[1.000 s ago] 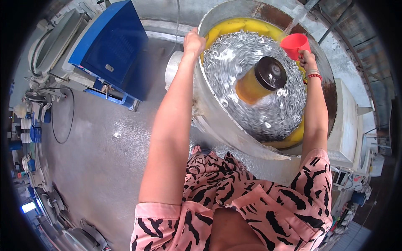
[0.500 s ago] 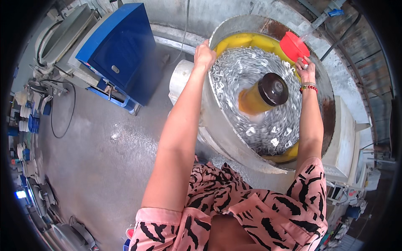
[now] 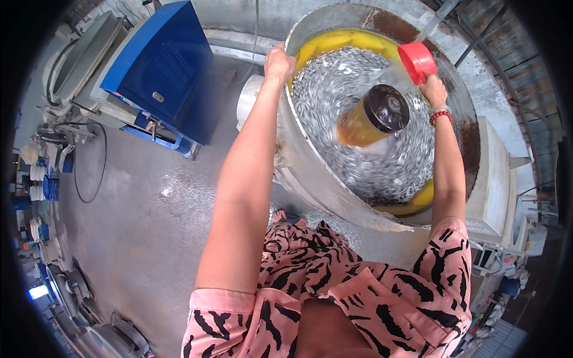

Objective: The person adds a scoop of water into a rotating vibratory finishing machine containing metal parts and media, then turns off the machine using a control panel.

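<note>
A large round metal tub (image 3: 334, 186) with a yellow lining stands ahead of me, holding a mass of small silvery metal pieces (image 3: 340, 83) that blur as if moving. From its middle rises a yellowish post with a dark round cap (image 3: 386, 108). My left hand (image 3: 279, 64) is closed on the tub's left rim. In my right hand (image 3: 434, 90) is the handle of a red plastic dipper (image 3: 422, 59), tipped with its mouth toward the middle. A pale streak, seemingly water, spreads from it over the pieces.
A blue metal cabinet (image 3: 164, 77) stands at the left, beside a grey machine (image 3: 80, 59). A pipe (image 3: 440, 18) comes down behind the tub at the upper right. The grey floor (image 3: 149, 197) looks wet. A black cable (image 3: 106, 155) loops at the left.
My right hand has turned the red dipper from under the water stream to a tipped position over the tub. The pieces look more blurred. My left hand stays on the rim.
</note>
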Action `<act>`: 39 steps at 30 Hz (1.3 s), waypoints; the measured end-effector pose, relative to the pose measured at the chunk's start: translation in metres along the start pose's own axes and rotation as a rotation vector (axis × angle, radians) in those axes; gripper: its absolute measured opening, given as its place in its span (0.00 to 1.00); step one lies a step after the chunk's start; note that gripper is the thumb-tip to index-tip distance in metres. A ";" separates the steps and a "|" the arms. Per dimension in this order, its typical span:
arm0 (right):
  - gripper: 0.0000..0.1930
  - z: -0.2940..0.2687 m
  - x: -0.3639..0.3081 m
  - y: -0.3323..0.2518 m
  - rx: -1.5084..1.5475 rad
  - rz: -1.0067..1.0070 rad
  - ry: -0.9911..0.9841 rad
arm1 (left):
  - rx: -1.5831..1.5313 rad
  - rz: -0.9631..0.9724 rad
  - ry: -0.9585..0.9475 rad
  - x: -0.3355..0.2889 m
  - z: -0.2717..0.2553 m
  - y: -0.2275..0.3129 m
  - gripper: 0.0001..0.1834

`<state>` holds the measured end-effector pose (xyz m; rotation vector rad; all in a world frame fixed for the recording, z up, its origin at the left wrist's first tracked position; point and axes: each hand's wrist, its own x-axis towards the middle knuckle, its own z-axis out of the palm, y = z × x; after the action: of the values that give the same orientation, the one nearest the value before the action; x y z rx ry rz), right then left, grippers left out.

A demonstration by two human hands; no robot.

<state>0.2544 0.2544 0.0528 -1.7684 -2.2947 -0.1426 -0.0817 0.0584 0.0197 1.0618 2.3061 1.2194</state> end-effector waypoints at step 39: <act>0.04 -0.021 -0.025 0.088 1.553 0.510 -0.162 | 0.100 0.149 -0.004 0.018 0.008 -0.027 0.22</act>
<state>0.3475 0.2498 0.0606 -1.2610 -1.0849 1.4342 -0.1014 0.0668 -0.0060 1.2902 2.3421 1.1646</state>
